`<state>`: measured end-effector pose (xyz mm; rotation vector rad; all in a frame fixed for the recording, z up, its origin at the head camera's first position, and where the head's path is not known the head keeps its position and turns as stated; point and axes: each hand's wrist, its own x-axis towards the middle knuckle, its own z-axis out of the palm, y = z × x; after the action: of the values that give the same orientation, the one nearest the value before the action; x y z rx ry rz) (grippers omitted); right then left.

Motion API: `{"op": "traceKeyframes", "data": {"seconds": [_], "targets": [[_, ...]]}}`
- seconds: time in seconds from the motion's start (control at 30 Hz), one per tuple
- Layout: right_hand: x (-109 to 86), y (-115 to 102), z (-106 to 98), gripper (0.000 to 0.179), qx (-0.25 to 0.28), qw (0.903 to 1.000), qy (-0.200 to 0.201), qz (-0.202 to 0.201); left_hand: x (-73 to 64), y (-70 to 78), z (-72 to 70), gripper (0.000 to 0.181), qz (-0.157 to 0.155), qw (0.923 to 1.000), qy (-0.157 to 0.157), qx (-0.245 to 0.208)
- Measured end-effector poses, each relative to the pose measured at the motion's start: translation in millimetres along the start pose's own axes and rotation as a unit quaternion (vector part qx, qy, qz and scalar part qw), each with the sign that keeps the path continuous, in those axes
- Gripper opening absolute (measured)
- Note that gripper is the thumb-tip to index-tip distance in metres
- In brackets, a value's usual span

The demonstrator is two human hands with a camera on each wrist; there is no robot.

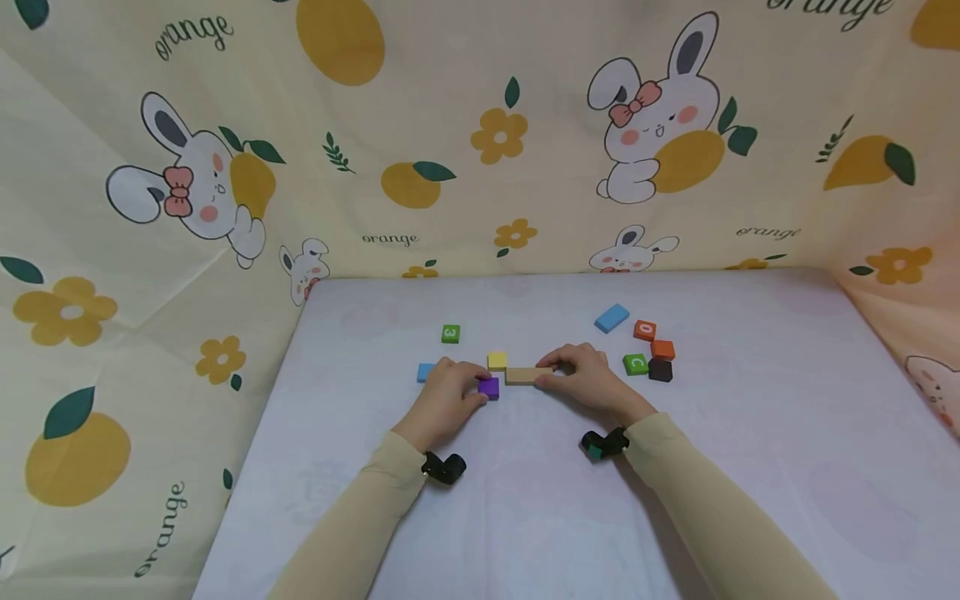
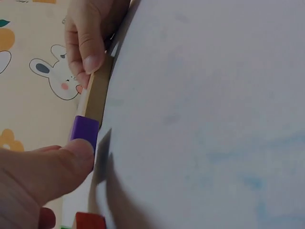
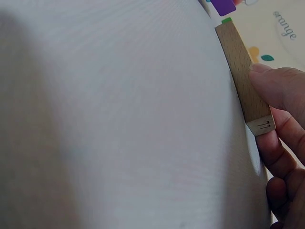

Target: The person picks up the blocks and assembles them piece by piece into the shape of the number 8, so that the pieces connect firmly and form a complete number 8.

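Note:
My left hand pinches a purple block between thumb and fingers, as the left wrist view also shows. A long plain wooden block lies to the right of it, and my right hand grips this block near its right end. In the right wrist view, small dark marks show on the near end of the wooden block. A yellow block stands just behind the purple and wooden ones. Partly hidden by my left hand is a blue block.
Behind my left hand lies a green block marked 3. Right of my right hand are a blue block, an orange block marked 0, another orange block, a green block marked C and a black block.

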<state>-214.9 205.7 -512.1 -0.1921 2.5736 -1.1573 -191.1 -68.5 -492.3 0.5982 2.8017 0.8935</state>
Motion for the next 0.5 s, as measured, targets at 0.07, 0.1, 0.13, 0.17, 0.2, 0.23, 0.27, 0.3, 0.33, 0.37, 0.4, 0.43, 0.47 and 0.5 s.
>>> {"op": "traceKeyframes", "data": {"seconds": [0.07, 0.1, 0.13, 0.17, 0.2, 0.23, 0.27, 0.3, 0.33, 0.37, 0.4, 0.43, 0.47, 0.5], "targets": [[0.3, 0.1, -0.1, 0.035, -0.001, 1.0, -0.001, -0.001, -0.4, 1.6, 2.2, 0.028, -0.006, 1.0, -0.002, 0.003], [0.4, 0.0, -0.1, 0.035, 0.0, 1.0, -0.001, 0.0, -0.6, 2.1, 3.5, 0.029, -0.01, 0.9999, -0.004, 0.004], [0.4, -0.3, -0.1, 0.035, 0.0, 1.0, -0.001, 0.0, -0.9, 2.5, 4.8, 0.029, -0.015, 0.9999, -0.007, 0.004], [0.3, -0.4, -0.4, 0.036, 0.0, 1.0, -0.002, 0.001, -1.2, 2.9, 6.2, 0.029, -0.017, 0.9998, -0.007, 0.003], [-0.1, -0.9, -0.5, 0.035, 0.002, 1.0, -0.002, 0.003, -1.4, 3.4, 7.3, 0.029, -0.019, 0.9998, -0.008, 0.003], [-0.3, -1.5, -0.6, 0.035, 0.002, 1.0, -0.002, 0.003, -1.7, 3.9, 8.3, 0.029, -0.019, 0.9998, -0.008, 0.002], [-0.5, -2.3, -0.8, 0.034, 0.001, 1.0, -0.001, 0.002, -1.6, 4.1, 9.3, 0.029, -0.017, 0.9998, -0.008, 0.003], [-0.7, -3.0, -0.9, 0.033, 0.0, 1.0, -0.001, 0.001, -1.8, 4.6, 9.8, 0.029, -0.015, 0.9999, -0.007, 0.003], [-0.8, -3.2, -1.0, 0.032, -0.001, 1.0, 0.0, -0.001, -1.8, 4.7, 10.7, 0.029, -0.009, 0.9999, -0.006, 0.004], [-0.7, -3.3, -1.0, 0.032, -0.002, 1.0, 0.001, -0.004, -1.8, 4.6, 11.3, 0.029, -0.004, 1.0, -0.005, 0.007], [-0.5, -3.3, -0.7, 0.031, -0.004, 1.0, 0.004, -0.007, -1.7, 4.6, 11.7, 0.03, 0.001, 0.9999, -0.004, 0.011], [-0.4, -3.3, -0.8, 0.031, -0.005, 0.9999, 0.004, -0.01, -1.6, 4.5, 11.9, 0.031, 0.006, 0.9999, -0.003, 0.015], [-0.4, -3.1, -0.6, 0.031, -0.007, 0.9999, 0.005, -0.012, -1.6, 4.2, 12.1, 0.032, 0.01, 0.9997, -0.003, 0.02], [-0.4, -2.9, -0.4, 0.031, -0.008, 0.9999, 0.005, -0.013, -1.8, 4.2, 12.1, 0.032, 0.013, 0.9996, -0.003, 0.023]]}}
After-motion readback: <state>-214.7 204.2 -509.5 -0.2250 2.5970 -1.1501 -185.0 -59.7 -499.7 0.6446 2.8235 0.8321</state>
